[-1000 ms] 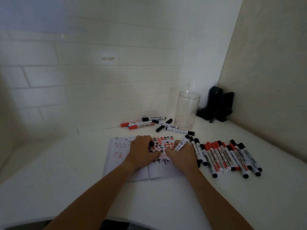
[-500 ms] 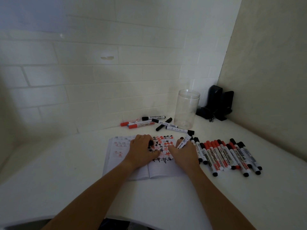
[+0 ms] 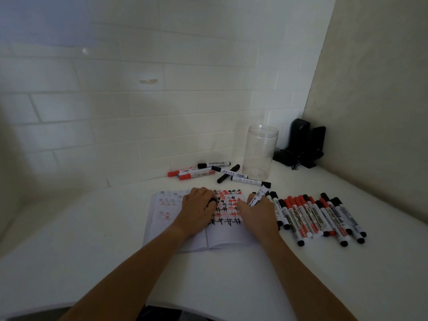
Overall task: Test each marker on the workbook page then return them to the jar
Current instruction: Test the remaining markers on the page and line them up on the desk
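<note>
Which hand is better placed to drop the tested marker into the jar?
Right. The right hand already holds the marker, and the jar stands on its side; the left hand holds a black cap.

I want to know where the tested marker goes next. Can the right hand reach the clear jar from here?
Probably yes. The right hand holds a marker, and the jar stands upright and open beyond it. Only a few markers lie flat between them, low enough to pass over.

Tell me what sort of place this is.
Probably a home desk or craft corner: a white tabletop pushed into a corner of white brick-pattern wall, with an open workbook, a row of markers and a clear jar.
</note>
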Tool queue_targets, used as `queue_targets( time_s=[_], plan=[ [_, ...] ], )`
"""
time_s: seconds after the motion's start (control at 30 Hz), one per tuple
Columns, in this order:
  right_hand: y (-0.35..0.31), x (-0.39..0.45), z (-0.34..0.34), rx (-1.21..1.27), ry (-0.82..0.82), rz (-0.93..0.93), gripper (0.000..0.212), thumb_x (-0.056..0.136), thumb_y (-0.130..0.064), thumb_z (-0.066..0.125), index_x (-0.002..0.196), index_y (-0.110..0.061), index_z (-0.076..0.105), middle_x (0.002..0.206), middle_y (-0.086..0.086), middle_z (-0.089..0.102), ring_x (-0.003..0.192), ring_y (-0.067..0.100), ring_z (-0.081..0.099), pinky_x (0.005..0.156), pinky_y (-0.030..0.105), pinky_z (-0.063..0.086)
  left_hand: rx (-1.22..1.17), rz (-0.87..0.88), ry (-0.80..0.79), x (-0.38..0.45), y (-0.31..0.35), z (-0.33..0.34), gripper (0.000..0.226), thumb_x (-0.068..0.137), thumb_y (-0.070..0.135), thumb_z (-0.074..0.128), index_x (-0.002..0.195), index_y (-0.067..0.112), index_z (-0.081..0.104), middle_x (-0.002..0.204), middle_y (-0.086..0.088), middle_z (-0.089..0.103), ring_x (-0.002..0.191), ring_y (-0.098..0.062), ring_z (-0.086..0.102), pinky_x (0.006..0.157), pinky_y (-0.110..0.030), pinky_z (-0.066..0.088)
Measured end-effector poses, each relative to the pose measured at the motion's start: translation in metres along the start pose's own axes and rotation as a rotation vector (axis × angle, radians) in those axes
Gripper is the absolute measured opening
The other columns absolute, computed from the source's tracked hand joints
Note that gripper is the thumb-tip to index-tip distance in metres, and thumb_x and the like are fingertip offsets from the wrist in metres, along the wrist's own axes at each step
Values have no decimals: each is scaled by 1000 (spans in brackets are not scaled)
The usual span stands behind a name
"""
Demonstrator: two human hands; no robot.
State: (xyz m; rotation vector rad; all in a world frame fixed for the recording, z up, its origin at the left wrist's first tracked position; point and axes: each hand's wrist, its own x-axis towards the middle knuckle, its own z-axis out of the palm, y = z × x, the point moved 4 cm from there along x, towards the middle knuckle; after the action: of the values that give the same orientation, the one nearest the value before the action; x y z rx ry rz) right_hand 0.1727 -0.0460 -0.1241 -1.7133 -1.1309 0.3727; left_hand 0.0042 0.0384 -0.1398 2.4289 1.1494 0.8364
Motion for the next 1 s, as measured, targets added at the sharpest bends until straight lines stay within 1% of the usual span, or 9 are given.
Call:
queue_targets(
  time_s=[0.07, 0.13, 0.2, 0.3, 0.53, 0.7, 0.83, 0.93, 1.0],
  plan=[
    [-5, -1, -3, 54, 44, -47, 40, 84, -13, 68, 60, -20, 37, 49, -8, 37, 44, 5, 29, 45, 26, 29, 6, 68, 25, 0, -1, 1, 14, 99, 30, 51, 106, 27, 63, 106, 14, 48, 102, -9, 37, 90, -36, 33],
    [-10, -4, -5, 141, 29, -113, 33, 88, -15, 71, 67, -14, 46, 54, -5, 47, 46, 5, 39, 44, 24, 35, -1, 123, 46, 0, 0, 0, 17, 96, 26, 60, 112, 29, 67, 106, 14, 48, 100, -10, 38, 85, -33, 34],
    [-17, -9, -5, 250, -62, -133, 24, 92, -23, 75, 81, -13, 56, 57, 3, 56, 46, 12, 49, 42, 24, 40, -16, 118, 40, 0, 0, -2, 18, 96, 27, 61, 114, 31, 67, 103, 15, 50, 98, -11, 41, 83, -32, 35],
    [-20, -11, -1, 388, -185, -110, 17, 95, -27, 72, 92, -13, 64, 56, 14, 59, 43, 20, 52, 42, 26, 42, -26, 112, 44, 0, 0, -2, 18, 96, 27, 62, 113, 32, 68, 102, 12, 57, 96, -13, 46, 85, -35, 41],
    [-11, -7, 3, 458, -157, -46, 21, 102, -19, 61, 88, -3, 62, 58, 18, 52, 38, 17, 44, 38, 23, 36, -68, 121, 33, 0, 0, -3, 20, 94, 26, 65, 112, 34, 68, 99, 16, 57, 93, -10, 48, 85, -34, 42],
    [-11, -7, 11, 379, -283, -115, 14, 99, -29, 66, 90, -18, 67, 58, 16, 59, 42, 21, 51, 42, 25, 40, -133, 208, 39, -4, 7, -6, 23, 94, 22, 64, 114, 33, 68, 104, 15, 59, 99, -7, 47, 88, -22, 38],
    [-10, -7, 12, 376, -361, -124, 15, 97, -34, 68, 93, -20, 69, 68, 23, 63, 47, 26, 55, 43, 27, 42, -177, 271, 36, -10, 21, -13, 12, 96, 24, 64, 106, 25, 70, 95, 11, 68, 89, -4, 55, 78, -15, 40],
    [-12, -9, 13, 409, -372, -99, 23, 96, -40, 68, 95, -17, 68, 66, 15, 64, 50, 26, 55, 43, 26, 42, -190, 288, 49, -12, 24, -16, 13, 97, 29, 62, 104, 24, 72, 92, 10, 70, 87, -4, 57, 77, -16, 42],
    [-13, -9, 12, 449, -306, -65, 32, 94, -47, 65, 95, -15, 65, 67, 12, 63, 52, 24, 55, 43, 24, 41, -200, 237, 102, -12, 18, -16, 18, 97, 35, 61, 107, 24, 72, 95, 12, 68, 89, -3, 56, 78, -17, 42]
  ],
)
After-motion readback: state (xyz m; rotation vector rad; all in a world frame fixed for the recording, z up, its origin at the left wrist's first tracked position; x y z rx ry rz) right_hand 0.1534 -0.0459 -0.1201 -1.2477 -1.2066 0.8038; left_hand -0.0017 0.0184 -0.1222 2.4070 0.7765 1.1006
